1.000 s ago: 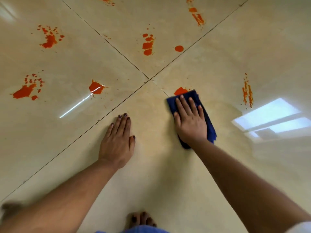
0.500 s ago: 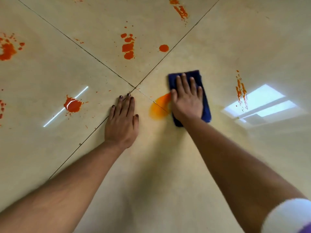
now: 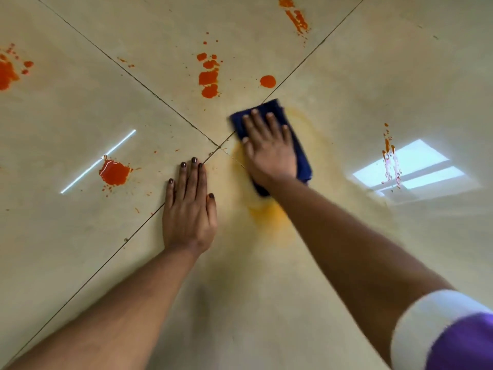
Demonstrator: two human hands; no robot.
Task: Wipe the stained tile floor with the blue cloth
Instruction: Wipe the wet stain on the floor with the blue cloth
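The right hand (image 3: 269, 153) lies flat on the blue cloth (image 3: 300, 153), fingers straight and slightly spread, pressing it against the tile floor (image 3: 266, 303); it presses the cloth rather than gripping it. The cloth sits just right of the spot where four tile seams cross, its far edge showing past the fingertips and its right edge along the side of the hand. A pale orange smear (image 3: 269, 217) spreads over the tile around and nearer than the cloth, passing under the right wrist. The left hand (image 3: 188, 206) rests palm down on the floor just left of the smear, fingers straight and close together, holding nothing, with its fingertips reaching the diagonal seam. Left of it lies a wet red-orange splash (image 3: 114, 173). Farther away, beyond the seam crossing, is a column of red blotches (image 3: 209, 76) with a round red spot (image 3: 267, 81) to its right. More red streaks mark the far tile (image 3: 296, 17), the left edge (image 3: 6, 73) and the right side (image 3: 388, 148), beside a bright window reflection (image 3: 416, 169). A purple sleeve with a white cuff (image 3: 448, 335) shows at the near right corner.
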